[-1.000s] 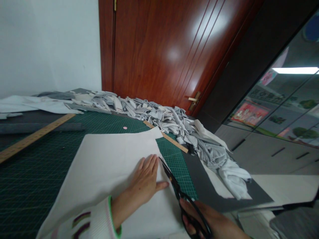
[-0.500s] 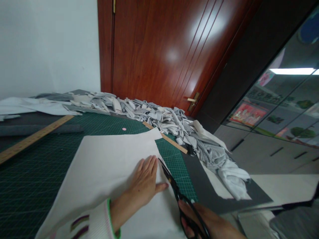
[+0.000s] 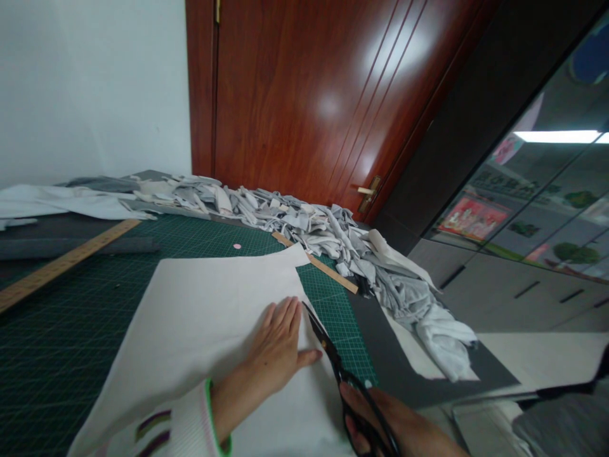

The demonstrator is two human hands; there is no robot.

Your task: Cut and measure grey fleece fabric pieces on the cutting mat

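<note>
A large white piece of fabric (image 3: 204, 298) lies flat over the green cutting mat (image 3: 42, 368). My left hand (image 3: 278, 346) rests palm down on it, thumb apart and the other fingers stretched out close together. Black-handled scissors (image 3: 335, 358) are in my right hand (image 3: 380, 419), whose fingers go through the handle loops. The blades lie along the fabric's right edge, their tips just beside my left fingertips. Part of my right hand is hidden behind the handles.
A long heap of grey and white fabric scraps (image 3: 304, 222) runs along the back and right of the table. One wooden ruler (image 3: 71, 263) lies at the left, another wooden strip (image 3: 333, 274) behind the fabric. A brown door (image 3: 285, 95) stands beyond.
</note>
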